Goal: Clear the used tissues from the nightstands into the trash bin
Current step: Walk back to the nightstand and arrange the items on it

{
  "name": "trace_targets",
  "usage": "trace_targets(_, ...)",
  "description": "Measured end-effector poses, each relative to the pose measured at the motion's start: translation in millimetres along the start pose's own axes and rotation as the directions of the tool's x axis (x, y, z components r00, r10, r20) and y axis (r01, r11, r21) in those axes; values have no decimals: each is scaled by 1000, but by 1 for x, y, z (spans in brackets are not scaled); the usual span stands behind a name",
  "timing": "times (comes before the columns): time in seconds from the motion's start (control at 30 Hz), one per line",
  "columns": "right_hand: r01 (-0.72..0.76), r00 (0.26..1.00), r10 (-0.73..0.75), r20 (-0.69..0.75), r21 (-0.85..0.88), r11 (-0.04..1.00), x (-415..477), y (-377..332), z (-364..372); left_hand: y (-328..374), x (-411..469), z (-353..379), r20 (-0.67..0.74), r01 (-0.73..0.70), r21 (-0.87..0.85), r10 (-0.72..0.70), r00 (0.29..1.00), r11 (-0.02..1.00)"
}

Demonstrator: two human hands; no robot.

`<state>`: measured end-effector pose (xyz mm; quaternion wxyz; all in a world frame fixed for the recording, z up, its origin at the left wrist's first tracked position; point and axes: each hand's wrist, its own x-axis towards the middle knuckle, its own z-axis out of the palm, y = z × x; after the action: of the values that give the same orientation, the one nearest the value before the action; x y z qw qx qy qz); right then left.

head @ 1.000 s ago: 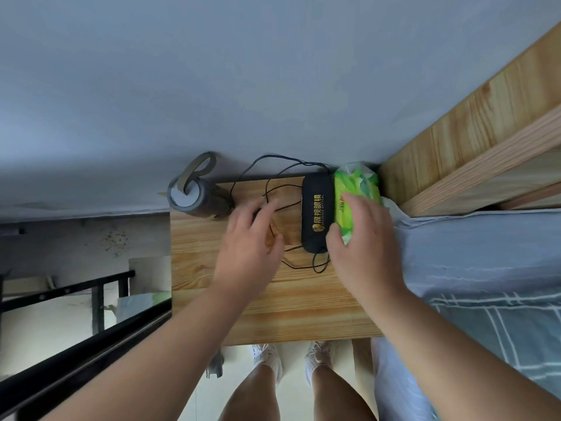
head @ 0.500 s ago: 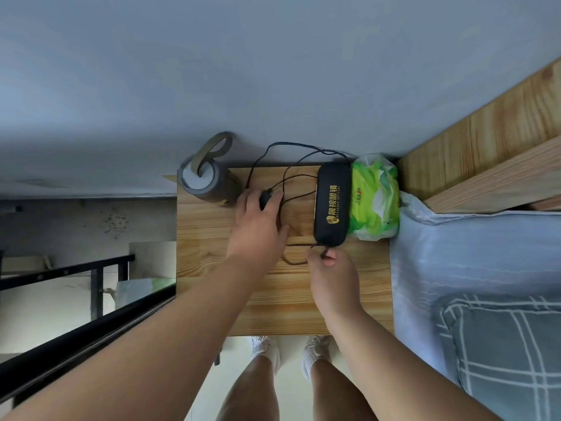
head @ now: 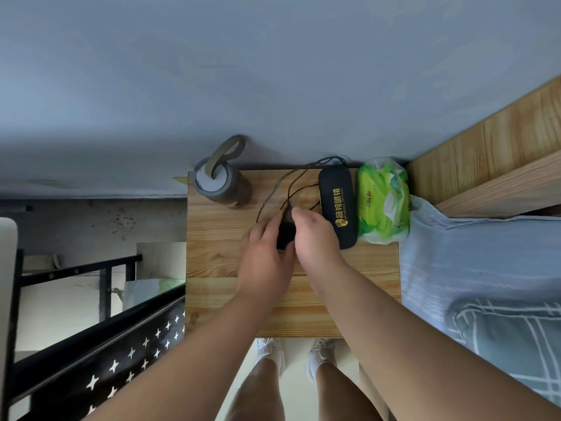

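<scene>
On the wooden nightstand [head: 227,268] both my hands meet over a black cable [head: 273,189] and the small black object [head: 285,235] on it. My left hand [head: 264,256] cups the object from the left. Pinching the cable's top end from the right is my right hand [head: 315,238]. A green tissue pack [head: 382,202] lies at the nightstand's right edge, beside a black glasses case [head: 337,205]. No loose used tissue shows on the wood.
A grey bottle [head: 218,183] with a strap stands at the nightstand's back left corner. The bed [head: 473,268] with a checked pillow [head: 516,335] adjoins on the right. A black metal rail [head: 91,329] runs lower left, past a pale container [head: 142,288] holding something green.
My right hand left the tissue pack, reached the cable near the case's front end, then moved left to join my left hand over the black object. The view has shifted slightly.
</scene>
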<state>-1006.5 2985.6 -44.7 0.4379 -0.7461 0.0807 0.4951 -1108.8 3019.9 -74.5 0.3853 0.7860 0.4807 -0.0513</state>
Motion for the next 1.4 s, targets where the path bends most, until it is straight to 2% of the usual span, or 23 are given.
trace_targets(0.1, 153, 988, -156, -13, -143, 978, 9, -8, -2, 7, 1, 5, -7, -53, -144, 53, 999, 988)
trace_targets(0.17, 228, 972, -234, -8, -208, 951, 12, -10, -5, 13, 5, 8, -6, -113, -156, 114, 993, 981)
trace_targets(0.3, 298, 953, -301, 36, -278, 913, 13, -10, -9, 26, 20, 12, -18, -317, 62, 319, 948, 946)
trace_targets(0.37, 339, 940, -336, 66, -310, 888, 13, -9, -12, 31, 29, 12, -4, -389, 109, 392, 920, 915)
trace_targets(0.5, 450, 874, -479, 84, -514, 731, 2, 4, -26, 30, 44, -2, 19, -230, -28, 231, 973, 973)
trace_targets(0.6, 489, 820, -562, 109, -644, 588, -7, 19, -39, 19, 38, -9, 2, -256, 7, 256, 967, 967)
trace_targets(0.73, 500, 809, -535, 243, -762, 411, -10, 33, -46, -8, 8, -11, -42, -359, 44, 361, 932, 932)
trace_targets(0.8, 504, 807, -513, 291, -793, 343, -6, 37, -46, -20, -1, -10, -45, -313, -22, 312, 949, 950)
trace_targets(0.9, 527, 809, -483, 336, -779, 341, 0, 37, -41, -26, 3, -7, 5, -170, -84, 171, 985, 982)
trace_targets(1.03, 533, 827, -433, 358, -744, 403, 6, 36, -27, -16, 20, 2, 23, -159, 135, 158, 987, 978)
trace_targets(1.1, 510, 845, -412, 342, -748, 424, 9, 35, -21, -7, 25, 4, 17, -166, 184, 166, 986, 969)
trace_targets(1.23, 492, 852, -417, 317, -756, 431, 20, 26, -16, 3, 40, 0, 20, -158, 48, 157, 987, 986)
trace_targets(1.4, 508, 846, -421, 327, -735, 449, 33, 9, -17, 11, 58, 3, 31, -30, -138, 35, 999, 990)
